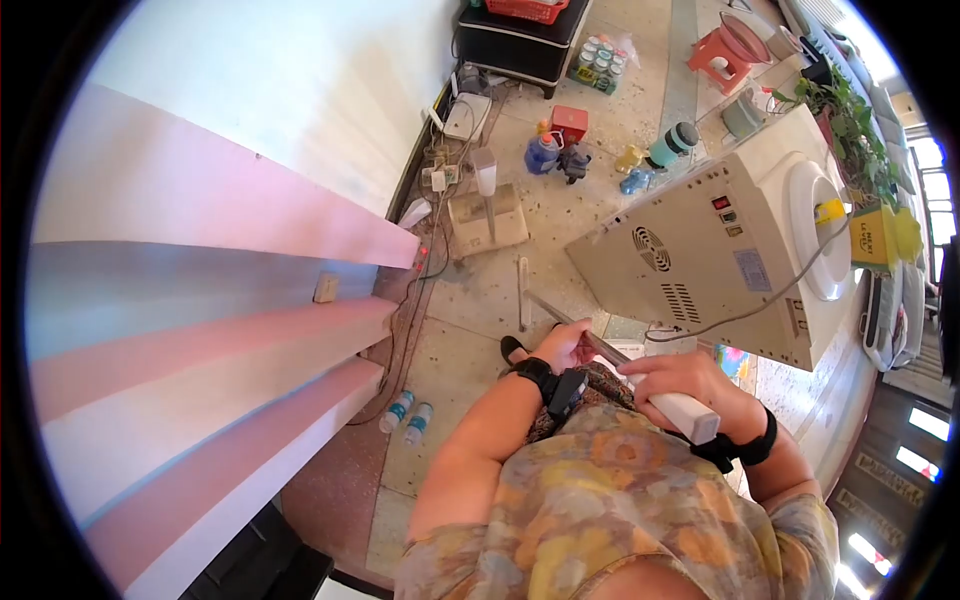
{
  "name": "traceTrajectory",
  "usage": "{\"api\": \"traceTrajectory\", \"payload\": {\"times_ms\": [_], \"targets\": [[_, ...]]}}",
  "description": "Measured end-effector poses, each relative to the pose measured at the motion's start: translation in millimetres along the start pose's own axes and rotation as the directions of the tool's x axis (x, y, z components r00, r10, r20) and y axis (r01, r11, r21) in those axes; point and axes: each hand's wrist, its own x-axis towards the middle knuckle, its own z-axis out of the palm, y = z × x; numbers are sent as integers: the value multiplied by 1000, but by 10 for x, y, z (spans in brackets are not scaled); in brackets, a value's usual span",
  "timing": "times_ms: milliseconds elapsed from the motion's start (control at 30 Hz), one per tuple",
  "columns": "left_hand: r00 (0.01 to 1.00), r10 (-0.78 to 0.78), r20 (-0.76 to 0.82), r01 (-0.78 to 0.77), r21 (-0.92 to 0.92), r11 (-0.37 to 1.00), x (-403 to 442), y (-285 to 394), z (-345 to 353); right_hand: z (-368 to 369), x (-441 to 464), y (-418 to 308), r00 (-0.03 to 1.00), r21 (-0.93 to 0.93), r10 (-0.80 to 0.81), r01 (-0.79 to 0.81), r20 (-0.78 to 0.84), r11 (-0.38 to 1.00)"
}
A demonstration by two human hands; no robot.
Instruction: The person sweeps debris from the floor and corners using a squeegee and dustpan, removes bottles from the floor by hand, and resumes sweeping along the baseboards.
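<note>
Both my hands grip a broom point(610, 352) with a metal pole, a white handle end and a narrow, pale, bar-shaped head resting on the tiled floor. My left hand point(568, 345) is wrapped round the pole lower down. Higher up, my right hand point(690, 385) closes round it near the white end, close to my body. Beyond the broom head stands a beige long-handled dustpan point(508, 218), its handle upright. Small dark bits of debris are scattered over the floor around them.
A large white appliance point(690, 255) with a trailing cord stands at right. Cables and a white router point(467, 117) lie along the wall. A blue jug point(542, 153), a red box point(570, 124) and a teal bottle point(672, 145) stand ahead. Two water bottles point(397, 411) lie at left.
</note>
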Motion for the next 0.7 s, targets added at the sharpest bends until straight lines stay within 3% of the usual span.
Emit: {"api": "traceTrajectory", "payload": {"times_ms": [67, 100, 200, 233, 267, 333, 400, 533, 600, 700], "targets": [[999, 20, -44, -24, -89, 996, 289, -141, -211, -73, -14, -64, 988, -48, 87, -81, 127, 996], [998, 27, -49, -29, -37, 999, 328, -134, -258, -49, -5, 8, 997, 25, 39, -41, 73, 999], [1000, -23, 8, 23, 14, 1000, 386, -80, -255, 268, 60, 664, 996, -50, -54, 50, -75, 998], [1000, -28, 6, 28, -71, 997, 379, -90, -170, 339, 73, 757, 996, 78, 50, -45, -69, 996], [1000, -16, 12, 17, -85, 996, 363, -48, -118, 352, 80, 792, 997, 67, 45, -41, -55, 997], [998, -62, -23, 64, 98, 993, 96, 49, -42, 458, 123, 745, 997, 41, 17, -14, -74, 999], [998, -61, 11, 60, 105, 993, 90, 37, -160, 417, 112, 578, 999, 40, -11, 13, -52, 999], [994, 85, -65, -92, -116, 989, 85, -11, -226, 230, 107, 140, 999, 48, -16, 18, -42, 999], [986, 160, 45, -147, -219, 965, 187, -68, -346, 120, 95, -50, 998, 41, -61, 62, -11, 997], [995, 85, 50, -66, -303, 951, 126, -68, -382, 108, 154, 62, 998, 28, -66, 66, 24, 997]]}}
